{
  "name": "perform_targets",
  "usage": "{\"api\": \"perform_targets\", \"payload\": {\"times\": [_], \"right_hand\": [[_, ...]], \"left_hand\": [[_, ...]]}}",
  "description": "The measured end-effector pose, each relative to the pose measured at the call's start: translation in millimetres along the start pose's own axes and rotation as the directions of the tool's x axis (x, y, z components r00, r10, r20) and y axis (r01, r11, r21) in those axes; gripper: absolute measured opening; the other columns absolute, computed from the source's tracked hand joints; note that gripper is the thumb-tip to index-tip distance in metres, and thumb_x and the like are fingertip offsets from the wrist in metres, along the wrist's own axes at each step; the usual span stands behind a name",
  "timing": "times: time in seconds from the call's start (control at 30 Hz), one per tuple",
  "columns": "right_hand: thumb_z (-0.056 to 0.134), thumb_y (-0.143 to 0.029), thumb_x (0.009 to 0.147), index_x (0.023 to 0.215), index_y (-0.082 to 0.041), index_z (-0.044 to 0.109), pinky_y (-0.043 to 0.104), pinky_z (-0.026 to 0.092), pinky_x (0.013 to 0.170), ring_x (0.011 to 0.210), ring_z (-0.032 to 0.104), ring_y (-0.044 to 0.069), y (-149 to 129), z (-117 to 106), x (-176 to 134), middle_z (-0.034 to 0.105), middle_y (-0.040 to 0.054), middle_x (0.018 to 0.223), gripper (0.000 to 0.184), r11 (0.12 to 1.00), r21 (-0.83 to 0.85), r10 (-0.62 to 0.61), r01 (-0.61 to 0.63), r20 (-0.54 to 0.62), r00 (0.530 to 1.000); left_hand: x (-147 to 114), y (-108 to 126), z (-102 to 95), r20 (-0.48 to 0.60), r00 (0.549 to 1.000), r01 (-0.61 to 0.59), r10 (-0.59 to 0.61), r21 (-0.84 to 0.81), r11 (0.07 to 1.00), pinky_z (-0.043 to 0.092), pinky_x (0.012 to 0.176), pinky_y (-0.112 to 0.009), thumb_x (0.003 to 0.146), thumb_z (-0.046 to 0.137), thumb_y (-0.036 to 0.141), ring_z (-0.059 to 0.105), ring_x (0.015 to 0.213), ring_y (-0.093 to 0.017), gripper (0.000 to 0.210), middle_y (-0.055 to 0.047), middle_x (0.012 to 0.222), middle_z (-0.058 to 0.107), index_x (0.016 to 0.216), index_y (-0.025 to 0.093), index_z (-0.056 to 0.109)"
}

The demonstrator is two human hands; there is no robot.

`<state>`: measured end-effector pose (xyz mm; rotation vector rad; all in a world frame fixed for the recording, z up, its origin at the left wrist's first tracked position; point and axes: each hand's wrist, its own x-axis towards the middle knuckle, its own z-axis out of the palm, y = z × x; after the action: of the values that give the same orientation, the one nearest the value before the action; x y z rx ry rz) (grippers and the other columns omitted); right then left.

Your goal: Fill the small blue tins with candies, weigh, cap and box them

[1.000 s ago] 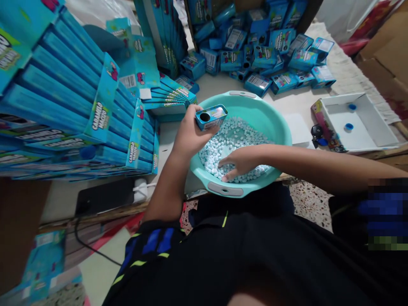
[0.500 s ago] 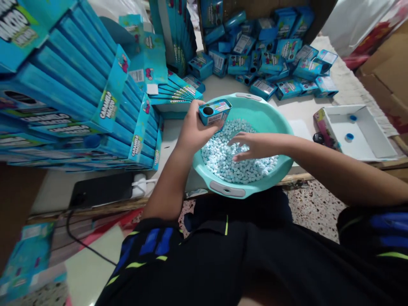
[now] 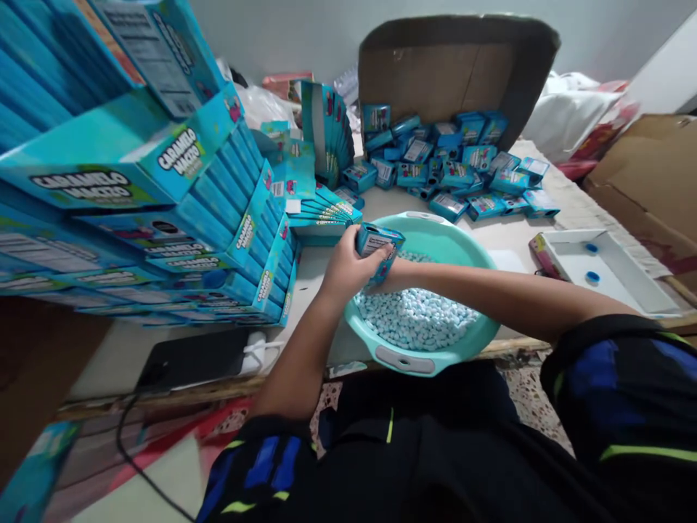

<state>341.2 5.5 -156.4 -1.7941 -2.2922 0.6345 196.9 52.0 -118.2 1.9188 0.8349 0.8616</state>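
- One small blue box (image 3: 378,237), printed with pale lettering on its upturned face, is tilted over the far left part of the turquoise basin (image 3: 468,250).
- Left hand (image 3: 344,270) grips it, thumb across the face; the right hand (image 3: 400,276) is just behind (fingers hidden, so I cannot tell whether they are closed).
- Pale pellets (image 3: 422,319) lie below.
- Basin's near rim juts past the table's front edge (image 3: 517,343).
- Bare tabletop (image 3: 313,280) separates basin from stacked cartons (image 3: 218,218).
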Motion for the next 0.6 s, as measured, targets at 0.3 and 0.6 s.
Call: {"api": "perform_targets", "payload": {"times": [0.3,0.6], "right_hand": [[0.070,-0.063,0.087,0.149,-0.025,0.060,0.058,0.050,0.115,0.136,0.058,0.042,-24,-14,-90,0.060,0.0169,0.148,0.073,0.985,-0.171,0.049,0.006,0.317,0.947],[0.065,-0.075,0.087,0.158,-0.030,0.051,0.069,0.036,0.123,0.154,0.038,0.048,6,-31,-154,0.045,0.0155,0.167,0.085,0.972,-0.233,0.091,-0.032,0.245,0.965]], "left_hand": [[2,-6,7.7,-0.022,1.000,-0.006,0.005,-0.045,0.999,0.053,0.074,-0.033,0.077,0.089,0.045,0.063,0.080,-0.022,0.046,0.000,0.082,0.061,0.097,0.023,0.054],[2,-20,15.9,-0.041,0.998,-0.047,0.039,-0.216,0.975,0.057,0.094,-0.041,0.070,0.096,0.031,0.065,0.100,-0.028,0.052,-0.002,0.088,0.056,0.103,0.021,0.057]]}}
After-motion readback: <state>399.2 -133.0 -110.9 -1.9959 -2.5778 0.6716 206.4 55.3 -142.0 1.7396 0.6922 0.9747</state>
